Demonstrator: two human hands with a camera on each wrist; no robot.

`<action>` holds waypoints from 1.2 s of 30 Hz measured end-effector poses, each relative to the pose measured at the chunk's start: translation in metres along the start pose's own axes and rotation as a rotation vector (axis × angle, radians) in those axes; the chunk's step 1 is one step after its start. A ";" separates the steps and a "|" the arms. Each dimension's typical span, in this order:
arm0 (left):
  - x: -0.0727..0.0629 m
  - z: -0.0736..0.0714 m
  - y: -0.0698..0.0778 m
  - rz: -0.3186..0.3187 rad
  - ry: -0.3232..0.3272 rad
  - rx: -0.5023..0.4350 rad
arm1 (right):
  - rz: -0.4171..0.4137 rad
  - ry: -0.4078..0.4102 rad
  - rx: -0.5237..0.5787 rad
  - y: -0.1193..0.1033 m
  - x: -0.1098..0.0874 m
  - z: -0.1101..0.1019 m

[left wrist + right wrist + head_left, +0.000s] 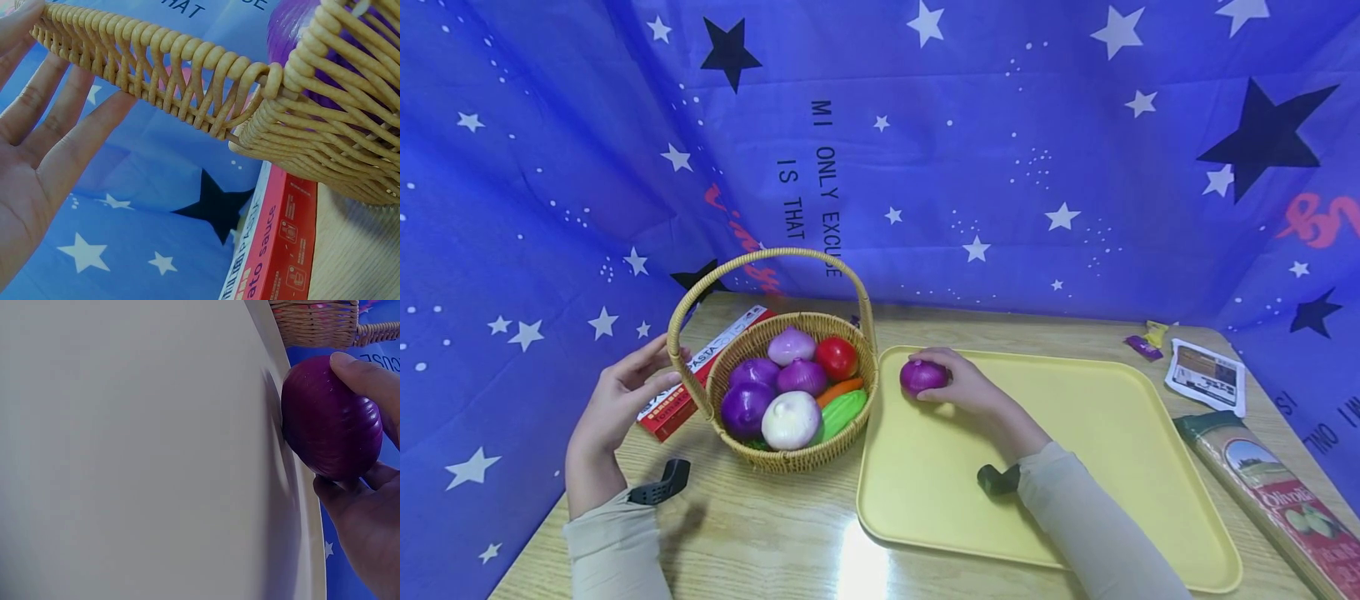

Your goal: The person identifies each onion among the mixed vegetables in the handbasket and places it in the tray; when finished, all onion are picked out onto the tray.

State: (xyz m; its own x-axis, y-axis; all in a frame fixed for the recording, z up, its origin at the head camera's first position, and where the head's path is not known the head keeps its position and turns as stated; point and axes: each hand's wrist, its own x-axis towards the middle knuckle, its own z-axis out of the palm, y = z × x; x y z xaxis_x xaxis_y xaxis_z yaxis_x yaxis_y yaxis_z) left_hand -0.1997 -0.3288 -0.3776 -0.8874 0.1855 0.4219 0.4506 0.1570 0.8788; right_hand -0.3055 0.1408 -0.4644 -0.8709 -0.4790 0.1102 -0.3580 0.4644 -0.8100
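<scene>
Round purple onion: sits on the flat yellow plastic tray near its far left corner, right hand cupped over it, thumb and fingers curled round it, so it cannot roll on the smooth surface. Woven wicker basket with arched handle: stands on the wooden desk just beside the tray's left edge, holding more purple onions, a white one, a red tomato, a carrot and a green vegetable. Left hand: fingers straight and released, laid against the basket's handle at its left side, apparently steadying it. Red pasta-sauce box: flat on the desk, partly under the basket. Packets lie along the desk's right edge.
</scene>
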 end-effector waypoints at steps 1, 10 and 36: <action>0.000 0.000 0.000 0.000 -0.001 0.001 | 0.001 0.000 -0.003 0.000 0.000 0.000; 0.000 0.000 0.000 0.002 0.002 -0.008 | -0.003 -0.018 -0.060 -0.003 0.002 0.000; -0.001 0.002 0.002 -0.019 0.018 0.019 | -0.040 0.074 -0.053 -0.044 -0.001 -0.017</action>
State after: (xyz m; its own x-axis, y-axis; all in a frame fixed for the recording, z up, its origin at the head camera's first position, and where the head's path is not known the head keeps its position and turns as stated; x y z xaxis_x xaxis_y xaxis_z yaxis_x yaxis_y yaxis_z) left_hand -0.1979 -0.3269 -0.3764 -0.8972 0.1647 0.4097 0.4356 0.1785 0.8823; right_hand -0.2943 0.1332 -0.4191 -0.8776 -0.4420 0.1856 -0.4082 0.4862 -0.7726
